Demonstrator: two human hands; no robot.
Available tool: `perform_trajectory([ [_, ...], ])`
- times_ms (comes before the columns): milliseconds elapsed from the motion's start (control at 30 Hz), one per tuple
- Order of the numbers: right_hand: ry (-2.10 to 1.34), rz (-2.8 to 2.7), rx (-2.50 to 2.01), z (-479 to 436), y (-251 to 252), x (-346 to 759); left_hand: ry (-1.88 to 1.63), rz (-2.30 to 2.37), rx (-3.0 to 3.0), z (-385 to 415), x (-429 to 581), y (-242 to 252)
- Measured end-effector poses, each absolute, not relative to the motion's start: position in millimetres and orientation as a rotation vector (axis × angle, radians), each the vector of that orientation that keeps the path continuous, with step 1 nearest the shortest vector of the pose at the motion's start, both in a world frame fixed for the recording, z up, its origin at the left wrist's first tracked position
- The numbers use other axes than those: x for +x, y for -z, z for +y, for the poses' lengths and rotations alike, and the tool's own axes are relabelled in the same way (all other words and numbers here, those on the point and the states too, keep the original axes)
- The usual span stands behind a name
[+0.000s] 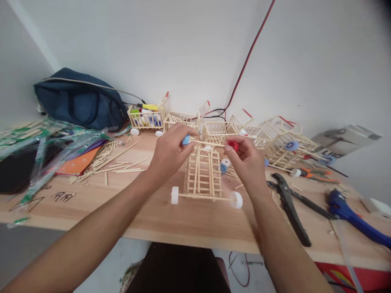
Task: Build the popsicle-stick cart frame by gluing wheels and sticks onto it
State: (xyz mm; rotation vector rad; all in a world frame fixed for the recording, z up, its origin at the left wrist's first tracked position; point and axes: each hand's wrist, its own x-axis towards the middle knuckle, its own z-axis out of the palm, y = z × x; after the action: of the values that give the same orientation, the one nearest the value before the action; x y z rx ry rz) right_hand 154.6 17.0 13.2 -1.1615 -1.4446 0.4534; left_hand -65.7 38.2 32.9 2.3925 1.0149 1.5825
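A small stick-built cart [203, 173] lies on the table in front of me, its white bottle-cap wheel [174, 195] at the near left and another white cap wheel [236, 200] at the near right, joined by a stick. Across its far end runs a thin wooden stick [210, 143]. My left hand [174, 148] pinches a blue bottle cap [185, 140] at the stick's left end. At the right end, the fingers of my right hand [246, 156] are closed on a red bottle cap [233, 145]. Below it, blue and white caps [225, 165] rest beside the cart.
Several similar carts [183, 120] line the wall. Loose sticks [104, 160], plastic wrapping and a dark blue bag [82, 99] are at left. On the right lie black-handled pliers [288, 207], orange-handled pliers [317, 174] and a blue glue gun [354, 215].
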Motion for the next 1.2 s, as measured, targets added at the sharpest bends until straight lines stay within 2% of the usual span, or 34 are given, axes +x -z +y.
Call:
perform_trajectory([
  [1200, -0.350, -1.469, -1.259, 18.4, -5.3, 154.4, -1.530, 1.045, 2.390, 43.3, -66.5, -25.7],
])
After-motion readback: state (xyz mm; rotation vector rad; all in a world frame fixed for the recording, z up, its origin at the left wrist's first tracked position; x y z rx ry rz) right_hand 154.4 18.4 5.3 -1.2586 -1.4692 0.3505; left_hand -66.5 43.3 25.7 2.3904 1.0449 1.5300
